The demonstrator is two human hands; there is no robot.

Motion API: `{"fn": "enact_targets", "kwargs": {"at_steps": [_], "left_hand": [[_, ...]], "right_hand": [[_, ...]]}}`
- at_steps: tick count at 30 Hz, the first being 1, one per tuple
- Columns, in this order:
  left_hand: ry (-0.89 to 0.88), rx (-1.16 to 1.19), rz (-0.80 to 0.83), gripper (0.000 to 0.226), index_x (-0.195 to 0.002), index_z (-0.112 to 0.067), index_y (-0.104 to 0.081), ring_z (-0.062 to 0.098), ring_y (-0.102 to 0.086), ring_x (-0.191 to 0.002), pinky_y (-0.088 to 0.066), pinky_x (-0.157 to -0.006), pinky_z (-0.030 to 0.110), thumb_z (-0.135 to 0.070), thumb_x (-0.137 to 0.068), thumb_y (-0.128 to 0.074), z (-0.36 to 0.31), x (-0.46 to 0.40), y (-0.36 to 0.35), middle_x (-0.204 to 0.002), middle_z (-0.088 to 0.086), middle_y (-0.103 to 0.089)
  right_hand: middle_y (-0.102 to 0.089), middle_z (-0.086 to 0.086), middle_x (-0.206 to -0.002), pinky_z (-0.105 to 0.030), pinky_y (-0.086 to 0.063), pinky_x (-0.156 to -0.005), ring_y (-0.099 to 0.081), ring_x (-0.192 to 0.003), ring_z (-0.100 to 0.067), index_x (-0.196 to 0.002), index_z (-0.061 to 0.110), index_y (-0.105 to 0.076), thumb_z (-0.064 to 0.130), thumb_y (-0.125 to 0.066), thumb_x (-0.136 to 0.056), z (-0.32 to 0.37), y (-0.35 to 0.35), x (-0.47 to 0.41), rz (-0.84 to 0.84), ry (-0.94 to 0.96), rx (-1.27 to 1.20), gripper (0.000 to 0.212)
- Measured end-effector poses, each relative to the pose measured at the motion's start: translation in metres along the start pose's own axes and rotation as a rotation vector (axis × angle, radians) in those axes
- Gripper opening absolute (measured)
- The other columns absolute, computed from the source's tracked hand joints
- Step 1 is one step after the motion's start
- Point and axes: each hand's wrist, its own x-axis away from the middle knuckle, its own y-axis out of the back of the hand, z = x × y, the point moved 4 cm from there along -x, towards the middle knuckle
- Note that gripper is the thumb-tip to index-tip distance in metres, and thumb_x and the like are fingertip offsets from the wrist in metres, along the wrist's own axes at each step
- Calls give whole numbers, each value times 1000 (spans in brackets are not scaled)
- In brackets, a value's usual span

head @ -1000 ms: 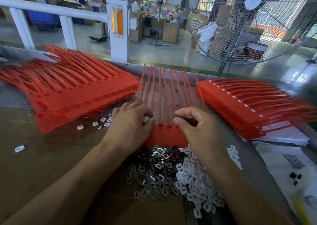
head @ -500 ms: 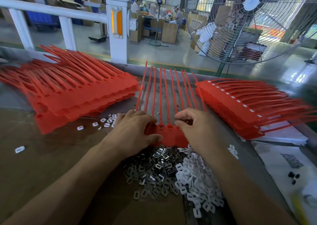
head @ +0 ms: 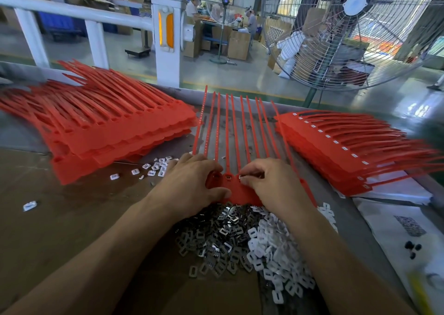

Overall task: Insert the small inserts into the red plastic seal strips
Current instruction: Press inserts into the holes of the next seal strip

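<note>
At the table's [head: 60,218] middle, the left hand [head: 192,182] grips the red seal strip sheet's [head: 236,191] base while the right hand [head: 269,182] pinches a small insert [head: 240,176] into a socket. Next, probably, pressing it flush and taking another from the insert pile [head: 240,242].

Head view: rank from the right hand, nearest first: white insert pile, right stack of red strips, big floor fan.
From the right hand:
1. White insert pile, just below the wrist, toward the camera.
2. Right stack of red strips, on the table to its right.
3. Big floor fan, beyond the table's far edge, upper right.
</note>
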Motion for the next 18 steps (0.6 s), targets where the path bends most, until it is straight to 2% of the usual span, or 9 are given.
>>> {"fn": "enact_targets", "kwargs": {"at_steps": [11, 18], "left_hand": [[11, 33, 13, 67, -137, -36, -54, 13, -37, -131, -29, -114, 40, -68, -79, -68, 1, -1, 2, -135, -13, -52], [11, 51, 15, 67, -136, -37, -54, 11, -37, -128, -31, -113, 39, -67, -78, -70, 3, -1, 1, -135, -14, -53]], "right_hand": [[-72, 18, -98, -29, -55, -84, -65, -93, -1, -102, 36, -78, 31, -79, -89, 2, 1, 1, 9, -10, -7, 14], [-66, 26, -95, -10, -43, -76, -61, -93, 8, -100, 32, -78, 22, -72, -97, 1, 9, 9, -16, 16, -46, 12]]}}
